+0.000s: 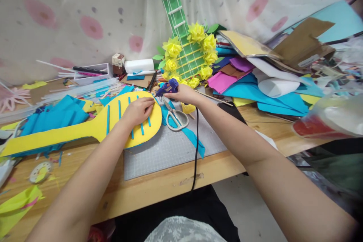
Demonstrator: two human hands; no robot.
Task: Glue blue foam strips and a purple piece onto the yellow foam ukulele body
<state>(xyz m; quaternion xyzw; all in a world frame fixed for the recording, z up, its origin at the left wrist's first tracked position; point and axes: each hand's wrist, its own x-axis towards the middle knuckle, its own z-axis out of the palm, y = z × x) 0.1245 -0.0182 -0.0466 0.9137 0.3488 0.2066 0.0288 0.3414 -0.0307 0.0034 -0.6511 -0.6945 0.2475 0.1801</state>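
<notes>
My left hand (138,110) rests on a yellow guitar-shaped cutout (113,102), fingers laid out across its rounded body. Blue strips (108,119) run in parallel over that body, and its long neck points left. In my right hand (183,95) is a blue hot glue gun (169,86), held just beyond the cutout's right edge, its nozzle toward the left. Beneath the gun lie scissors (178,120) with pale handles. A blue paper strip (195,141) passes under them on the grey cutting mat (153,164).
A green guitar model (177,11) with yellow flowers (197,32) leans at the back. Blue and pink paper (222,81) is piled on the right, near a plastic cup (326,119). A black cord (196,155) hangs over the table edge. A tape roll (41,172) lies left.
</notes>
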